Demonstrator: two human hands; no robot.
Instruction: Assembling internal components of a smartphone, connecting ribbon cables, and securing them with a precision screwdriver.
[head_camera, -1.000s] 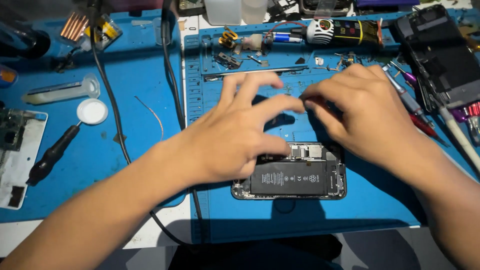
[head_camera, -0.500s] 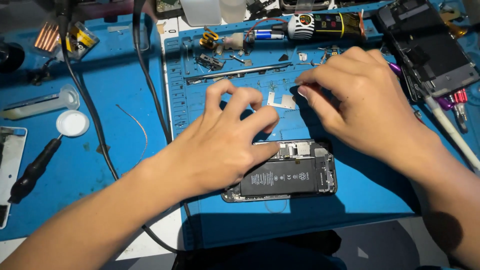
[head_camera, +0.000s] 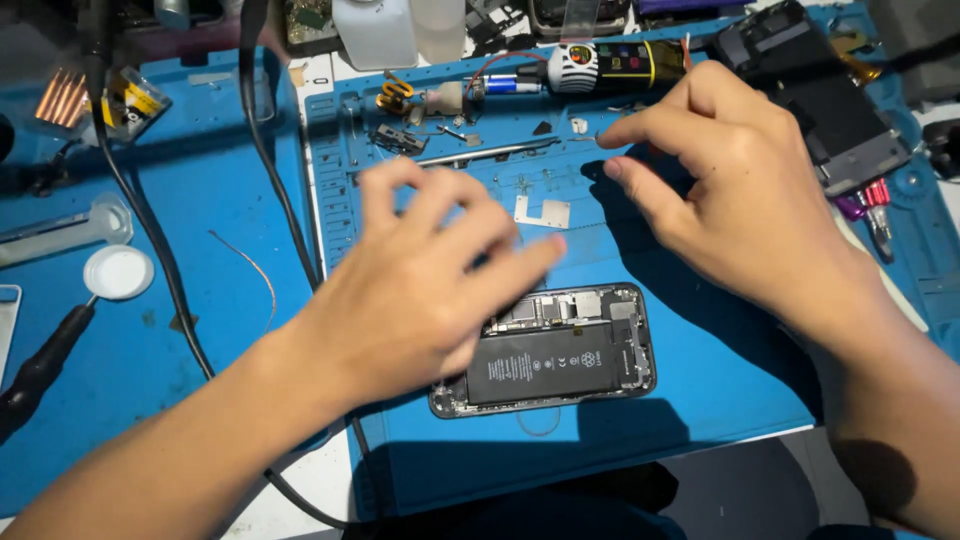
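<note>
Lifted off opened phone (head_camera: 560, 355) since earlier frame: left hand (head_camera: 420, 290), blurred, fingers spread, hiding phone's left end. Right hand (head_camera: 740, 190) above mat (head_camera: 720, 370), thumb and forefinger near-pinched; contents unclear.

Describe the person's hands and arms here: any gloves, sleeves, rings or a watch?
The left hand and right hand are bare, without gloves. No ring, watch or band shows. Both forearms are uncovered to the picture's edge, with no sleeve visible. The left hand is motion-blurred.
</note>
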